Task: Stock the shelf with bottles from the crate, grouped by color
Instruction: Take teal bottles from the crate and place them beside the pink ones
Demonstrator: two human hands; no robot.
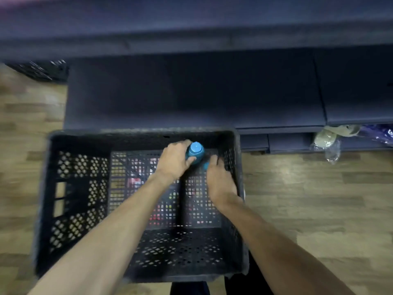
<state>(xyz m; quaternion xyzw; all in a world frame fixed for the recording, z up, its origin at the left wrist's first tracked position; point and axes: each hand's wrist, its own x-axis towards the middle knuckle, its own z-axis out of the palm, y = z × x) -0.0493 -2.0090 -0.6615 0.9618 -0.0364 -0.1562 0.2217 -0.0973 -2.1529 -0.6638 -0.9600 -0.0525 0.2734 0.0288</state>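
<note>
Blue bottle [194, 153] stands upright at the crate's [42, 209] far right corner, gripped by the left hand [175, 161], likely for lifting out. Right hand [219, 177] reaches just beside it toward another blue piece; its grasp is unclear. Beyond: dark shelf [191, 92], wooden floor [308, 188].

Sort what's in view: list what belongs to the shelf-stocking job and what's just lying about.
Job: black crate; blue bottle, gripped by left hand; right hand reaching beside it; dark shelf.

Lying about: crumpled plastic wrap; purple packaging; second crate.
</note>
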